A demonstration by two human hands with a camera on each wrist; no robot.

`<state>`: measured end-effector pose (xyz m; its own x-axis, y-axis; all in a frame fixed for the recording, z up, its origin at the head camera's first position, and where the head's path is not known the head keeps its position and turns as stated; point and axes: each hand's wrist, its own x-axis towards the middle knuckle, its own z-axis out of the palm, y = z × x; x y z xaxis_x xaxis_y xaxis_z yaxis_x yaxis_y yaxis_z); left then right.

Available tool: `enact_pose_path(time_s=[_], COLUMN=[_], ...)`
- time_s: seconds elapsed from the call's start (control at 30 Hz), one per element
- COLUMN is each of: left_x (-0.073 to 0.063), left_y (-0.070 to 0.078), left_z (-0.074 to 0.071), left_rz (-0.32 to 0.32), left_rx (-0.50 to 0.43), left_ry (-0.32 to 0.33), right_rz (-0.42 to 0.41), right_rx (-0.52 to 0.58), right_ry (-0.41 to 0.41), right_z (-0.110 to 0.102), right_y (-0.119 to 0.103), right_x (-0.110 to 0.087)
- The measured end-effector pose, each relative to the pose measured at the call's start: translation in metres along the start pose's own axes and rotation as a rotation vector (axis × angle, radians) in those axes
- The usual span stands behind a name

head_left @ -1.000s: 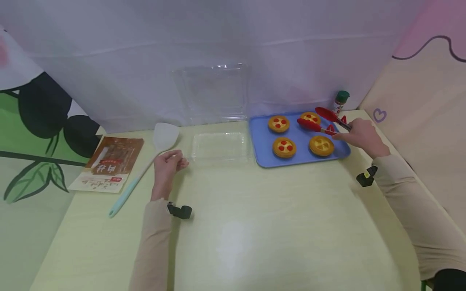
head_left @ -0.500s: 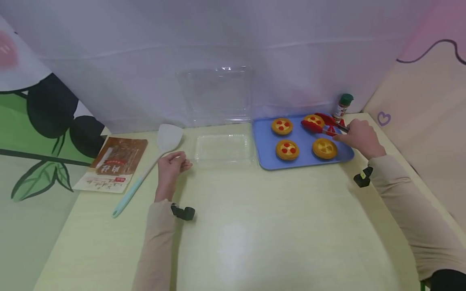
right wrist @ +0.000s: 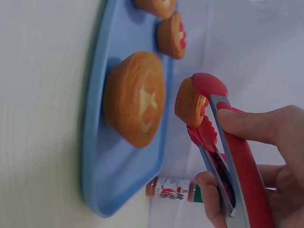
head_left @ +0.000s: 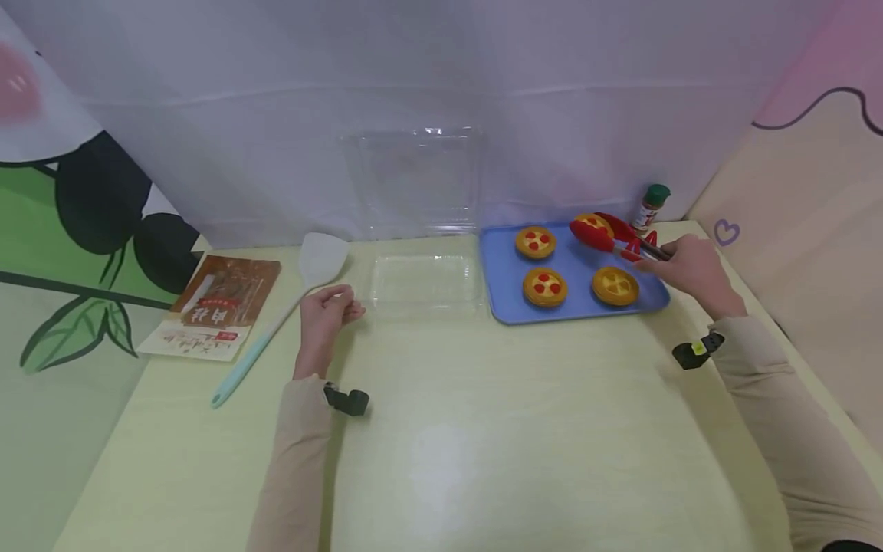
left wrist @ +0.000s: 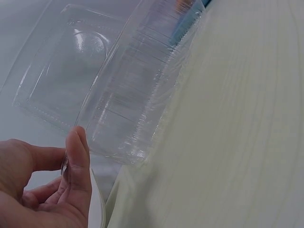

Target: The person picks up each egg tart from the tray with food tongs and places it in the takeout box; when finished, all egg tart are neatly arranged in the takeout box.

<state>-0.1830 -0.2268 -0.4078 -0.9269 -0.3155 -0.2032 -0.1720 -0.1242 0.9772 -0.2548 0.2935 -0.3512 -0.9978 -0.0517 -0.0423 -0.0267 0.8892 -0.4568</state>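
My left hand (head_left: 324, 316) pinches the near-left edge of a clear plastic clamshell box (left wrist: 114, 114) between thumb and fingers; the box's lid stands raised at the back. My right hand (head_left: 705, 277) grips red-tipped kitchen tongs (right wrist: 244, 166). Between the tongs' heads is a small tart (right wrist: 186, 102) with red topping, held above the blue tray (head_left: 574, 280). On the tray lie two tarts with red dots, the back tart (head_left: 535, 242) and the front tart (head_left: 545, 287), plus a plain yellow tart (head_left: 615, 286) at the right.
A spatula (head_left: 322, 259) with a pale blue handle lies left of my left hand. Beside it is a brown and cream packet (head_left: 212, 308). A green-capped seasoning bottle (head_left: 651, 207) stands behind the tray's right end, near the hanging cloth (head_left: 290, 153).
The tongs, spread around the back-right tart earlier, have closed on it and raised it from the tray. My left hand stays at the box edge.
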Motion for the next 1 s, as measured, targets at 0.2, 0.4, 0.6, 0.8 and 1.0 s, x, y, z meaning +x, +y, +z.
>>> enact_pose_path(time_s=[0.2, 0.4, 0.6, 0.8, 1.0], left_x=[0.0, -0.001, 0.0, 0.001, 0.003], left_y=[0.002, 0.003, 0.003, 0.001, -0.001], left_z=[-0.001, 0.0, 0.003, 0.005, 0.005], left_rz=[-0.006, -0.014, -0.028, -0.022, -0.016], left_rx=[-0.008, -0.021, -0.026, -0.037, -0.03], left_ry=[0.0, -0.007, 0.005, 0.005, 0.006], right_rz=[-0.035, -0.077, -0.127, -0.168, -0.226], right_rx=[0.034, 0.014, 0.044, 0.078, 0.116], right_ry=[0.008, 0.003, -0.029, -0.094, -0.162], right_z=[-0.008, -0.009, -0.004, 0.004, 0.024], right_y=[-0.016, -0.036, -0.059, -0.086, -0.119], right_x=[-0.012, -0.021, -0.026, -0.025, -0.023])
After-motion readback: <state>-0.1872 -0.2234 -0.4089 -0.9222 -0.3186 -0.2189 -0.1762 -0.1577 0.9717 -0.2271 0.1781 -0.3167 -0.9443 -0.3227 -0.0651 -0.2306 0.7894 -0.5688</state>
